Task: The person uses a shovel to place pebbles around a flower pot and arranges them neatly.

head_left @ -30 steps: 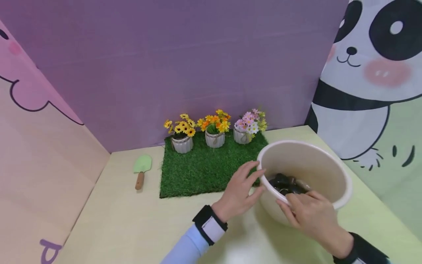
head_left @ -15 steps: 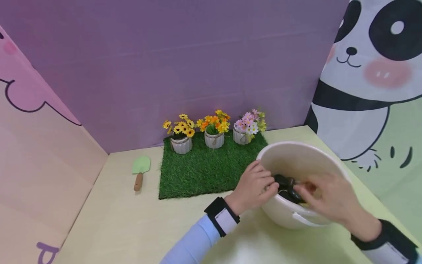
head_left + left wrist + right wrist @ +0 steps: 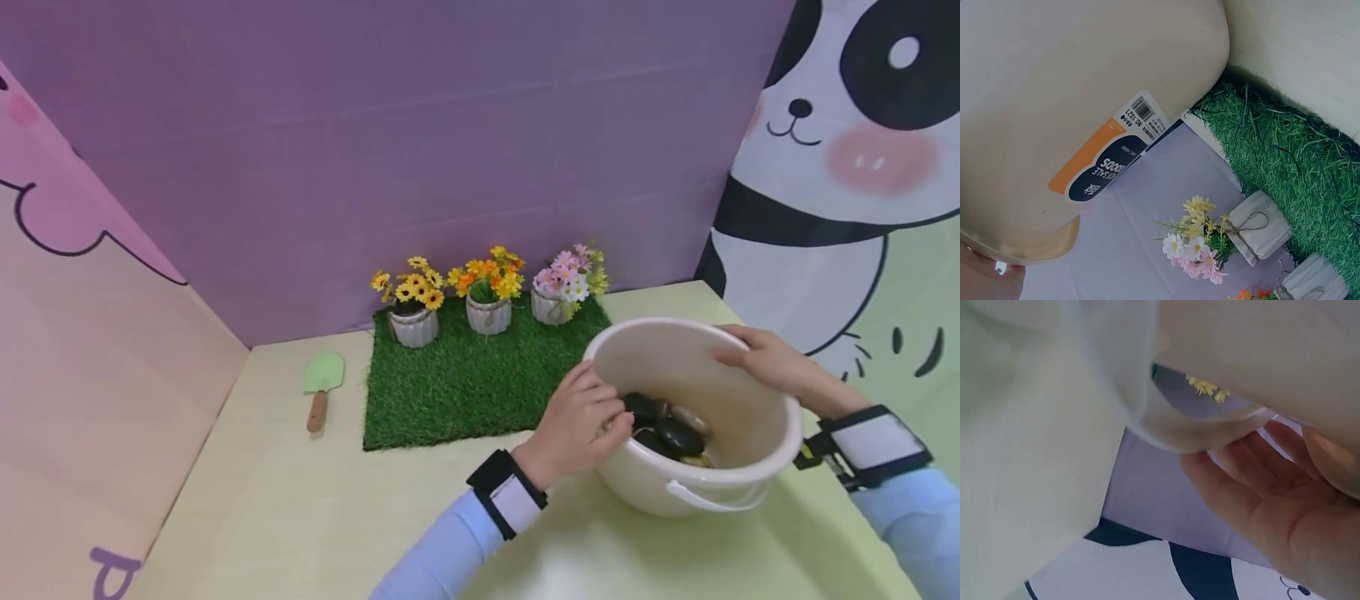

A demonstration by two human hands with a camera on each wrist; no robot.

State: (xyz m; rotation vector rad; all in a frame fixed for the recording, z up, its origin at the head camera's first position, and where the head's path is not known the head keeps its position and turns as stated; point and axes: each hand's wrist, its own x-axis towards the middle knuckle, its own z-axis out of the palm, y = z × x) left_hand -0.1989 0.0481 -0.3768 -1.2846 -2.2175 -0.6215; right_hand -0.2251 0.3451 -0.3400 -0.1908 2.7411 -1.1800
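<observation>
A cream plastic bucket with several dark, glossy stones at its bottom stands at the right of the table. My left hand grips its left rim, the fingers folded over the edge; a corner of it shows in the left wrist view. My right hand holds the far right rim, thumb inside the bucket and fingers outside. In the right wrist view those fingers touch a curved white handle standing off the wall. A second handle hangs on the near side.
Left of the bucket lies a green turf mat with potted yellow, orange and pink flowers along its back. A green trowel lies farther left. Purple cloth rises behind the table.
My right hand has moved from the near rim, across the bucket's opening, to its far right rim. My left hand has closed over the left rim. The near handle now hangs free.
</observation>
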